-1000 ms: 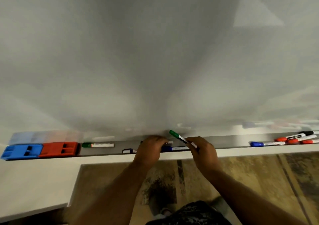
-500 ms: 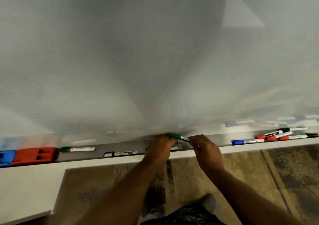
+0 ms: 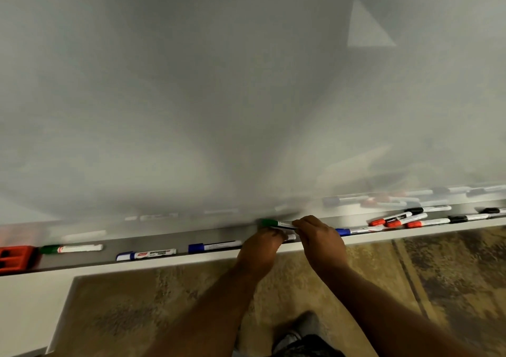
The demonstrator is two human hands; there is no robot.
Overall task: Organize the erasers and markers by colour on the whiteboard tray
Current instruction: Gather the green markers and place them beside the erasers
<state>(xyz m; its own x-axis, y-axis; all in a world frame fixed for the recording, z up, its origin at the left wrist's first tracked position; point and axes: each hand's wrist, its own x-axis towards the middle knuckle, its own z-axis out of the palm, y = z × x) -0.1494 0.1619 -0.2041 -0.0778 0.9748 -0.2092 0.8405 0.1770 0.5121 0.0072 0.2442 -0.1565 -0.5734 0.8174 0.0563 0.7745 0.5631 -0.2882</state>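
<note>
Both hands meet over the tray [image 3: 169, 262]: the right hand [image 3: 320, 243] has its fingers [image 3: 301, 223] pinched on a green-capped marker [image 3: 276, 223], while the left hand [image 3: 260, 248] curls closed beside it, contents hidden.

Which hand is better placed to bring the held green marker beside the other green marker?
Probably the left hand: the other green marker lies far to its side, near the red eraser. The right hand pinching the held green marker would cross over.
</note>
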